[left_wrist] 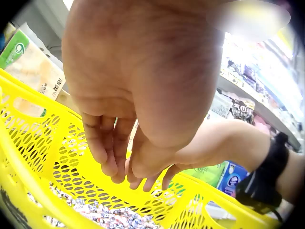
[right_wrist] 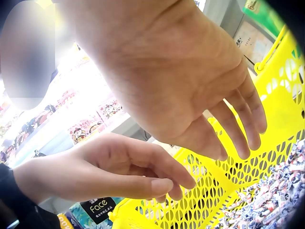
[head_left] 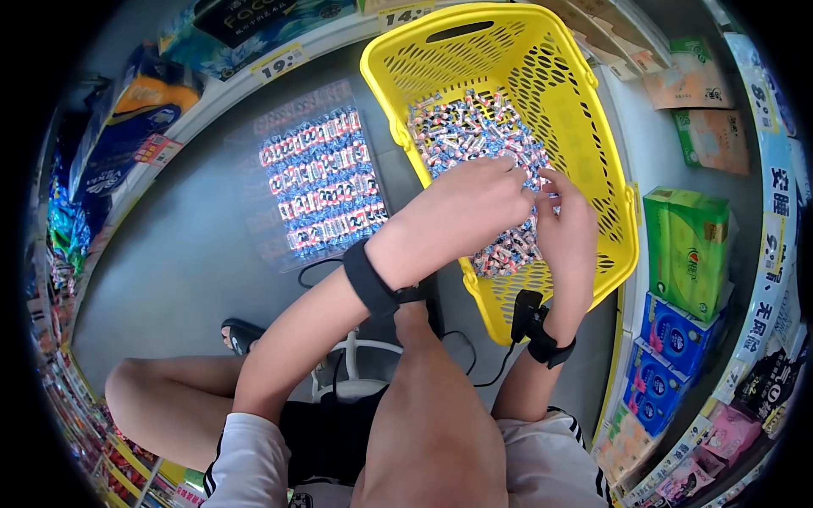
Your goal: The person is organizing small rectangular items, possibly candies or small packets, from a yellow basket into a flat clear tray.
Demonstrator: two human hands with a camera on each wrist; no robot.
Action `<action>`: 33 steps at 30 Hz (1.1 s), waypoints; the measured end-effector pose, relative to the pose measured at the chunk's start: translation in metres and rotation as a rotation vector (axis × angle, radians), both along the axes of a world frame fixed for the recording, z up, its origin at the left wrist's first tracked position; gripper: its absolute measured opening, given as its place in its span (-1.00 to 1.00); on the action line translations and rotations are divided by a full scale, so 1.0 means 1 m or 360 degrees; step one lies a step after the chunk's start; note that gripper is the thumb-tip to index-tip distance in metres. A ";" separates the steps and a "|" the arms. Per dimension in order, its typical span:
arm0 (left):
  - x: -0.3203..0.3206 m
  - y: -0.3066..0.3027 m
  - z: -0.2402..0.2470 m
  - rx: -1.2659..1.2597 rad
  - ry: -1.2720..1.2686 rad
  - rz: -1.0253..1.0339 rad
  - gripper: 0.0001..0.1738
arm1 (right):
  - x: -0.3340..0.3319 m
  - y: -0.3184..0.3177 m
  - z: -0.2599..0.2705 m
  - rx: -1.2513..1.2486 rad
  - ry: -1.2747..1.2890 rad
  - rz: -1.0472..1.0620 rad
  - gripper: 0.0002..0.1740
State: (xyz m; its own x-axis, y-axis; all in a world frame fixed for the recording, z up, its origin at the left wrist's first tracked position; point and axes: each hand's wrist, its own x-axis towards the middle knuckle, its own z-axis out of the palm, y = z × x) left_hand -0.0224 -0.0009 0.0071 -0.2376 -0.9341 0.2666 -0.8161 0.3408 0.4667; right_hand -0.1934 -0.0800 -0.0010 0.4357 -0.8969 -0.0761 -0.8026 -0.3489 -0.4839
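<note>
A yellow plastic basket [head_left: 584, 135] holds a loose heap of small wrapped candies [head_left: 457, 135] in white, blue and red wrappers. Over this heap, my left hand [head_left: 466, 203] reaches in from the left, its fingers hanging loosely bent. My right hand [head_left: 569, 229] is close beside it over the basket's right half, fingertips pointing toward the left ones. The right wrist view shows the right fingers [right_wrist: 233, 126] relaxed and spread, and the left thumb apart from its fingers. No candy shows between the fingers of either hand.
Left of the basket, more wrapped candies [head_left: 326, 203] lie in neat rows in a clear tray on the grey floor. Shelves with tissue packs [head_left: 688, 250] run along the right, and packs [head_left: 135, 118] line the left. A bent knee [head_left: 432, 406] is between the arms.
</note>
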 end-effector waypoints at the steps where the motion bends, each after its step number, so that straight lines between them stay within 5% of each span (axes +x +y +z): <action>1: -0.003 -0.008 -0.005 0.0008 -0.0013 -0.0008 -0.80 | -0.002 -0.002 -0.002 0.0008 -0.0013 -0.0008 -0.66; 7: -0.027 -0.042 -0.032 -0.0116 -0.0167 0.0025 -0.91 | -0.018 -0.011 -0.028 0.0040 0.0077 0.0126 -0.60; 20: -0.039 -0.109 -0.053 0.0844 -0.0682 -0.0178 -0.89 | -0.029 -0.024 -0.071 0.0336 0.0346 0.0081 -0.61; 22: -0.045 -0.118 -0.065 0.0858 -0.0666 -0.0159 -0.90 | -0.031 -0.031 -0.081 0.0491 0.0375 0.0164 -0.47; 33: -0.053 -0.127 -0.108 0.0955 -0.0753 -0.0242 -0.78 | -0.015 -0.024 -0.089 0.0814 0.0496 0.0255 -0.53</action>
State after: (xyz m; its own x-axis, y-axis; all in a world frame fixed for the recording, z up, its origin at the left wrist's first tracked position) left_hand -0.0756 -0.1283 -0.1007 -0.3370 -0.8347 -0.4356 -0.9390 0.2640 0.2205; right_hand -0.2086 -0.1035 -0.0899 0.4499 -0.6386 -0.6243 -0.8900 -0.2624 -0.3729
